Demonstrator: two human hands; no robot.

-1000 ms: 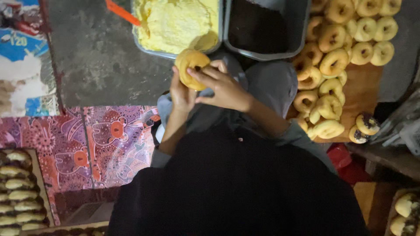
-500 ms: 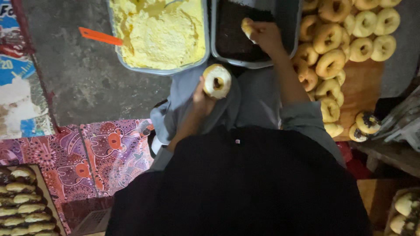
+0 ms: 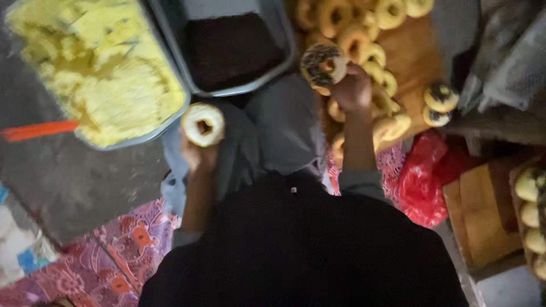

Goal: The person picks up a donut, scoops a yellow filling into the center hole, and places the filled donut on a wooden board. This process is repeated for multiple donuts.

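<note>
My left hand (image 3: 197, 153) holds up a cream-coated doughnut (image 3: 203, 124) beside the metal tray of yellow cream (image 3: 96, 74). Over the wooden board (image 3: 418, 62), my right hand (image 3: 352, 91) grips a doughnut topped with dark sprinkles (image 3: 323, 65). The board carries several plain doughnuts (image 3: 364, 40). Between my hands sits a tray of dark sprinkles (image 3: 230, 48). My grey-clad knees (image 3: 273, 131) lie below the trays.
Two sprinkled doughnuts (image 3: 439, 105) rest at the board's right edge. An orange spatula handle (image 3: 37, 131) sticks out of the cream tray. A red plastic bag (image 3: 424, 176) lies at right, a wooden box (image 3: 483, 210) and more pastries (image 3: 529, 210) beyond it. Patterned cloth (image 3: 108, 256) covers the floor at left.
My right hand left the sprinkle tray and carried a sprinkled doughnut right, over the board. My left hand still holds the coated doughnut, lower and further left in view.
</note>
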